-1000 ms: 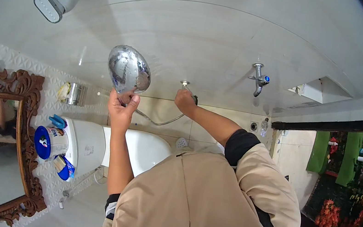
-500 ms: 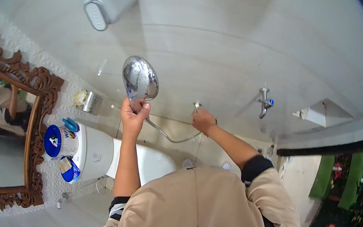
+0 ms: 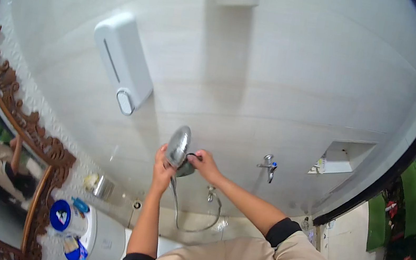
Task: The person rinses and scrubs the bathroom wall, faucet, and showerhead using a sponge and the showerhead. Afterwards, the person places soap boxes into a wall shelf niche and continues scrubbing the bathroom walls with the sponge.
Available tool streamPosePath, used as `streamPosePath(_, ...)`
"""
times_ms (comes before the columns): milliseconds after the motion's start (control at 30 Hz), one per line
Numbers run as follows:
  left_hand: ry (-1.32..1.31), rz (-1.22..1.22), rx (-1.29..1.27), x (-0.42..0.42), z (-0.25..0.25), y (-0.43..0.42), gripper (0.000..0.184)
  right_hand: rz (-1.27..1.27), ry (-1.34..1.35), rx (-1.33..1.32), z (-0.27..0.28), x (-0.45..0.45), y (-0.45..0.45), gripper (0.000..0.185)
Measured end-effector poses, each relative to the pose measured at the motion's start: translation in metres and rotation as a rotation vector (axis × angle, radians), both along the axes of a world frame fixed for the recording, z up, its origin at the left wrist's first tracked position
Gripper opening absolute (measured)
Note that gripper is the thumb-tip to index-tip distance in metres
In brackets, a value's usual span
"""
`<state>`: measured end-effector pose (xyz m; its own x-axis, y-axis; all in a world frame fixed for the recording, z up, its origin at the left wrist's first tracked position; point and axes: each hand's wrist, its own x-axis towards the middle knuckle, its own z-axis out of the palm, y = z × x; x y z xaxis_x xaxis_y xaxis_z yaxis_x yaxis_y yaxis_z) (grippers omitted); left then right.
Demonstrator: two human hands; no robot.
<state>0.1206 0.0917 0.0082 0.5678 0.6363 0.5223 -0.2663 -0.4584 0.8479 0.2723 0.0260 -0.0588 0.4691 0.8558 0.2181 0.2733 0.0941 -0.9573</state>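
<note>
A shiny chrome shower head (image 3: 179, 144) is upright in front of the tiled wall, with my left hand (image 3: 162, 169) closed around its lower part. My right hand (image 3: 203, 164) is beside it, fingers pinched on a small dark thing I cannot make out, close to the head's edge. A dark grey object (image 3: 185, 169) shows between my two hands. From below my left hand a metal hose (image 3: 178, 227) loops down and back up to a valve (image 3: 211, 194) on the wall.
A white dispenser (image 3: 127, 63) is on the wall at upper left. A tap (image 3: 269, 166) and a wall niche (image 3: 342, 159) are at right. A carved mirror frame (image 3: 10, 97), a blue-lidded tub (image 3: 60, 215) and a white toilet tank (image 3: 108, 241) are at left.
My right hand has left the wall valve and come up beside the shower head. The shower head has turned more edge-on. The view has tilted up, showing more of the wall.
</note>
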Motion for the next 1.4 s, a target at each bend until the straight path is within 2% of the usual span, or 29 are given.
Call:
streamPosePath(67,-0.067,0.033,0.12,0.012,-0.001,-0.011,0.038,-0.325,-0.17,0.377,0.025,-0.009,0.012,0.019)
streamPosePath(100,-0.01,-0.009,0.096,0.014,0.0,-0.016,0.039,-0.342,-0.189,0.398,0.029,-0.008,0.015,0.019)
streamPosePath(167,0.058,-0.089,0.085,0.018,0.002,-0.017,0.041,-0.082,0.231,0.473,0.04,-0.003,0.017,0.008)
streamPosePath(200,0.046,-0.101,0.096,0.021,0.005,-0.018,0.041,-0.09,0.217,0.485,0.044,0.003,0.015,0.008)
streamPosePath(267,-0.03,-0.076,0.091,0.026,0.006,-0.018,0.039,-0.07,0.115,0.25,0.065,0.001,-0.001,0.012)
streamPosePath(300,-0.058,-0.07,0.091,0.029,0.005,-0.018,0.038,0.029,0.328,0.262,0.08,-0.003,-0.012,0.019)
streamPosePath(333,-0.061,-0.073,0.044,0.034,-0.002,-0.012,0.035,0.023,0.324,0.264,0.091,-0.003,-0.018,0.019)
streamPosePath(400,-0.047,-0.087,-0.01,0.032,-0.004,-0.012,0.032,0.166,0.29,0.163,0.106,0.0,-0.03,0.022)
streamPosePath(467,0.068,-0.084,-0.047,0.028,0.009,-0.02,0.032,0.295,0.284,0.223,0.117,0.003,-0.037,0.027)
streamPosePath(533,0.014,-0.059,-0.044,0.028,0.011,-0.021,0.027,0.364,0.048,0.219,0.127,0.008,-0.047,0.033)
streamPosePath(600,-0.033,-0.084,-0.002,0.027,0.019,-0.031,0.02,0.284,-0.158,0.035,0.136,0.011,-0.05,0.04)
streamPosePath(667,-0.027,-0.167,-0.076,0.03,0.009,-0.024,0.019,0.253,-0.484,-0.06,0.138,0.022,-0.046,0.057)
streamPosePath(733,-0.038,-0.224,-0.148,0.034,0.003,-0.028,0.018,0.155,-0.493,0.215,0.147,0.02,-0.057,0.079)
streamPosePath(767,-0.039,-0.198,-0.09,0.033,0.006,-0.032,0.019,0.158,-0.477,0.203,0.152,0.022,-0.06,0.079)
streamPosePath(833,0.004,-0.178,-0.067,0.03,0.015,-0.042,0.021,0.197,-0.761,0.269,0.162,0.027,-0.064,0.093)
streamPosePath(933,0.033,-0.15,0.008,0.036,-0.001,-0.031,0.02,0.2,-0.792,0.236,0.184,0.021,-0.077,0.095)
streamPosePath(967,-0.003,-0.204,-0.124,0.035,0.005,-0.037,0.02,0.176,-0.89,0.268,0.186,0.021,-0.078,0.093)
streamPosePath(1000,-0.005,-0.176,-0.129,0.036,0.003,-0.035,0.02,0.204,-0.886,0.275,0.189,0.02,-0.078,0.093)
streamPosePath(1067,0.0,-0.186,0.012,0.038,-0.005,-0.026,0.019,0.256,-1.003,0.21,0.193,0.018,-0.079,0.09)
streamPosePath(1133,0.023,-0.159,-0.022,0.036,-0.007,-0.024,0.018,0.251,-1.004,0.176,0.192,0.014,-0.079,0.083)
streamPosePath(1200,0.043,-0.154,-0.058,0.032,-0.003,-0.025,0.016,0.29,-1.052,0.122,0.19,0.015,-0.079,0.066)
streamPosePath(1233,0.084,-0.162,-0.049,0.029,0.005,-0.029,0.017,0.291,-1.052,0.117,0.188,0.017,-0.079,0.066)
streamPosePath(1300,0.127,-0.187,-0.045,0.03,0.006,-0.032,0.018,0.242,-1.047,0.096,0.184,0.023,-0.08,0.047)
streamPosePath(1400,0.118,-0.143,0.031,0.039,0.002,-0.031,0.025,0.212,-0.952,0.19,0.182,0.031,-0.09,0.042)
